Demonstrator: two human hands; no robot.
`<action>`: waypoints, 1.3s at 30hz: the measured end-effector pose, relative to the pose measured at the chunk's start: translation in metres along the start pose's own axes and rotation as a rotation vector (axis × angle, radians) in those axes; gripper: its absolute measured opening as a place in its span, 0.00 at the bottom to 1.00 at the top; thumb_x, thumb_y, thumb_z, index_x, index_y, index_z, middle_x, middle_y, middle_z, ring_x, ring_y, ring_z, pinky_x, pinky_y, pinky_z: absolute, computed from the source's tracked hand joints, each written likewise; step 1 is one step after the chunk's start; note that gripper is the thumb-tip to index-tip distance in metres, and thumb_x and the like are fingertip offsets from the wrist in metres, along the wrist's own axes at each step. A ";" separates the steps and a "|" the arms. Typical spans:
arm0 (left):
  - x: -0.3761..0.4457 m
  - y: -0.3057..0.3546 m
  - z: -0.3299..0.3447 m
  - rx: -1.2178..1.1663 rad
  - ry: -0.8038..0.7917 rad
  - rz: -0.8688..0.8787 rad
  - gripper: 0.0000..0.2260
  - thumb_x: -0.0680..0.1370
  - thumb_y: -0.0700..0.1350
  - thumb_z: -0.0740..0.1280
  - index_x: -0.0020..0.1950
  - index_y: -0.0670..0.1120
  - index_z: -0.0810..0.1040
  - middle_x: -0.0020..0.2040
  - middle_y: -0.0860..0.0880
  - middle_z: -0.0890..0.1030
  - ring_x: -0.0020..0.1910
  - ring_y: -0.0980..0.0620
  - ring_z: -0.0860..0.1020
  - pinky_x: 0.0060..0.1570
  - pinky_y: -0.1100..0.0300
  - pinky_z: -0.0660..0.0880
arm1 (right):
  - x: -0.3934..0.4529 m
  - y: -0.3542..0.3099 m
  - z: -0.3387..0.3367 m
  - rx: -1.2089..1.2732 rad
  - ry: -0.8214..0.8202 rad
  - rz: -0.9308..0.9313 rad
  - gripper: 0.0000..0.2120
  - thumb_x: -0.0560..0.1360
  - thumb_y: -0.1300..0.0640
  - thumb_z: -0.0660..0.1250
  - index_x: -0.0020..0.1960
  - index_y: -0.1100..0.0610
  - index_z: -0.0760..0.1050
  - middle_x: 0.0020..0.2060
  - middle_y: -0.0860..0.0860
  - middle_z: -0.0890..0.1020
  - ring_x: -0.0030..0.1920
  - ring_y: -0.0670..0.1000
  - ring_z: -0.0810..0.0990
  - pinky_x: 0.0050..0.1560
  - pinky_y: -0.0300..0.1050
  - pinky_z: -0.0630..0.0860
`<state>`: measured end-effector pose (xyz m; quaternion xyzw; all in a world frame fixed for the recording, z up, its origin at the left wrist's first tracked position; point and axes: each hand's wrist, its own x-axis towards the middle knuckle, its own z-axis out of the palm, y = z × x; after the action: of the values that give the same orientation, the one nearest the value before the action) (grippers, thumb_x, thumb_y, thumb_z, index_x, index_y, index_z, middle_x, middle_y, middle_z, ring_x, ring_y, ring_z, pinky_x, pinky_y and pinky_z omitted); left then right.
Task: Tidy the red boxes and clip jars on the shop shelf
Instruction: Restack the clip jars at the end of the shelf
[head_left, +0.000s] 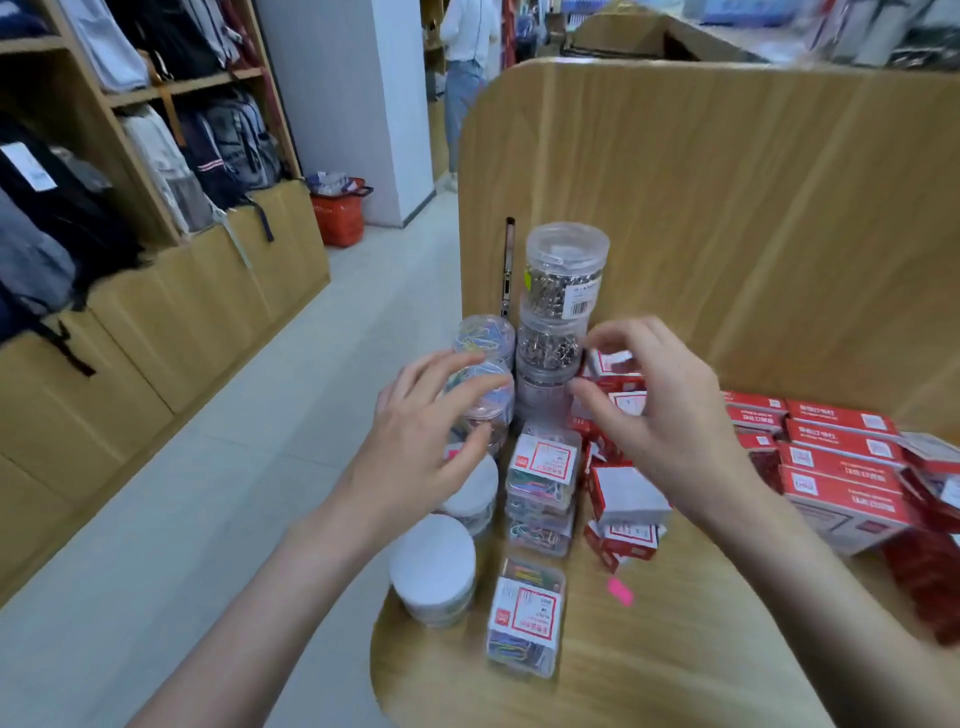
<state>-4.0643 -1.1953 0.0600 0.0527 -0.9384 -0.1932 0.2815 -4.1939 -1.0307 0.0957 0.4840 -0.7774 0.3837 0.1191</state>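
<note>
The left hand (421, 441) is curling its fingers around a clear jar of coloured paper clips (485, 402) at the shelf's (649, 649) left edge, seemingly gripping it, though blur is hiding the contact. The right hand (654, 410) is hovering with loosely bent fingers, holding nothing, just above small red boxes (618, 364) stacked beside a tower of three jars of silver clips (561, 312). Larger red boxes (841, 467) are lying further right. White-lidded tubs (434, 566) and rectangular clip cases (524, 618) are sitting nearer the person.
</note>
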 end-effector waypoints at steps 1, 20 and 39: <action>0.000 -0.001 -0.001 -0.001 -0.004 0.015 0.17 0.74 0.50 0.58 0.62 0.50 0.75 0.64 0.50 0.73 0.64 0.50 0.65 0.62 0.49 0.64 | -0.010 -0.001 0.003 -0.017 -0.140 -0.016 0.13 0.69 0.53 0.67 0.51 0.58 0.74 0.47 0.50 0.77 0.48 0.48 0.75 0.49 0.32 0.67; -0.020 -0.003 0.013 -0.088 -0.042 -0.027 0.19 0.75 0.51 0.57 0.64 0.50 0.74 0.66 0.51 0.72 0.68 0.52 0.64 0.65 0.47 0.63 | -0.007 0.002 0.031 -0.494 -0.774 -0.129 0.26 0.66 0.40 0.69 0.48 0.50 0.55 0.50 0.52 0.75 0.56 0.55 0.73 0.71 0.51 0.51; -0.051 0.015 -0.001 -0.111 0.061 -0.141 0.18 0.74 0.51 0.58 0.61 0.50 0.75 0.62 0.55 0.71 0.62 0.54 0.68 0.62 0.58 0.62 | -0.014 -0.005 0.033 -0.675 -0.789 -0.204 0.34 0.66 0.40 0.69 0.61 0.55 0.57 0.51 0.55 0.74 0.54 0.57 0.75 0.71 0.58 0.43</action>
<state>-4.0207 -1.1714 0.0401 0.1085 -0.9113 -0.2627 0.2980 -4.1771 -1.0460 0.0683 0.5996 -0.7923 -0.1128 0.0034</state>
